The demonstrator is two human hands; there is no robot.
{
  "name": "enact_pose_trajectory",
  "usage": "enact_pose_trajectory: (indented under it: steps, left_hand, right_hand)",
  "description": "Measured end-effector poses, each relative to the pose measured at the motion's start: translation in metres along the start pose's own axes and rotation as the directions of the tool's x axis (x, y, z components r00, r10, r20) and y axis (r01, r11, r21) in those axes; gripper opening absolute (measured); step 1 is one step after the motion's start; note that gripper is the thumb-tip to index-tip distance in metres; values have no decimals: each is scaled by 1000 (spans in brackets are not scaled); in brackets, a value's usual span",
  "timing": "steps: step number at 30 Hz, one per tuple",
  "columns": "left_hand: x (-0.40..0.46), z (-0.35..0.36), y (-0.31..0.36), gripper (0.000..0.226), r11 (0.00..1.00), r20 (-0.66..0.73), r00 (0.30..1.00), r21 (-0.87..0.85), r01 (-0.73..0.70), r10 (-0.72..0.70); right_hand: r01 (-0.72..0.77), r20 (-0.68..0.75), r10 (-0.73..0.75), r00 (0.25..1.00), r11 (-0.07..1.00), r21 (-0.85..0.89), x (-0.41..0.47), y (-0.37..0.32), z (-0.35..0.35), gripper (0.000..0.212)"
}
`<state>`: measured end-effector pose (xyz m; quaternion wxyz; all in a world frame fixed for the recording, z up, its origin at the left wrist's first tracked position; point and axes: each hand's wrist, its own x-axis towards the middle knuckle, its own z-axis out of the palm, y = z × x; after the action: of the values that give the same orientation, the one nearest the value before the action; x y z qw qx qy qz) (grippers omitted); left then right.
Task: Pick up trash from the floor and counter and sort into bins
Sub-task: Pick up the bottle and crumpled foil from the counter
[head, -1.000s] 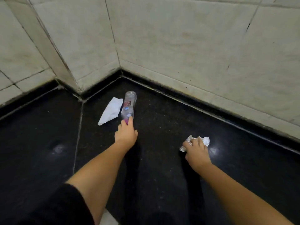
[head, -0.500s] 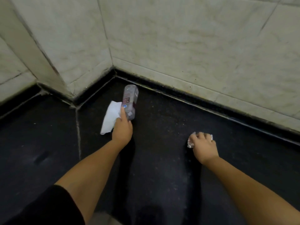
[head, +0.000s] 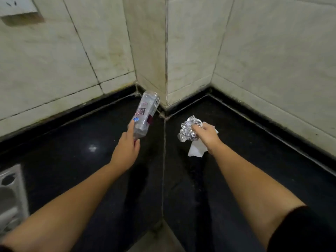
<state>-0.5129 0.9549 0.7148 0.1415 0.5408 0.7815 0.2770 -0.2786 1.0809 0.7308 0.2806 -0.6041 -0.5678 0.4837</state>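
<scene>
A clear plastic bottle (head: 146, 111) with a dark red label is raised off the black floor (head: 72, 160), bottom end tilted toward the wall. My left hand (head: 127, 150) grips it by the neck end, index finger stretched along its side. My right hand (head: 205, 135) is closed on a crumpled ball of silver foil (head: 187, 129). A white tissue (head: 195, 150) shows directly beneath and behind that hand. I cannot tell whether my fingers touch the tissue or it just lies on the floor.
Pale tiled walls meet the floor close ahead, with a jutting wall corner (head: 163, 70) between my two hands. A metal drain grate (head: 11, 197) sits at the left edge. A white wall plate (head: 16, 6) is at the top left.
My left hand closed on the bottle and lifted it off the floor. My right hand carried the foil ball over to the white tissue. The view swung toward the wall corner.
</scene>
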Motion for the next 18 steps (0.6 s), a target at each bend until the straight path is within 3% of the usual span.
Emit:
enact_pose_trajectory:
  steps: [1,3,6,10,13,18]
  left_hand:
    - [-2,-1,-10,73,1000,10,1000,-8,9,-9]
    - [-4,-2,-26,74,1000,26,1000,-22,7,-7]
    - [-5,3,-35,74,999,55,998,-46,0,3]
    - [-9,12,-26,73,999,94,996,-44,10,-6]
    - [-11,13,-15,73,999,106,994,-36,11,-7]
    - [-29,3,5,72,1000,61,998,-17,21,-20]
  right_hand:
    - [-53,-3,53,999,995,-82,6,6,5,23]
    - [-149,27,163,986,950,-275,17,21,11,45]
    - [-243,64,261,963,947,-208,24,34,26,75]
    - [-223,17,234,972,944,-244,22,39,23,45]
    - [-121,58,139,989,961,-251,11,30,24,27]
    - [23,103,5,995,964,-264,-16,17,12,23]
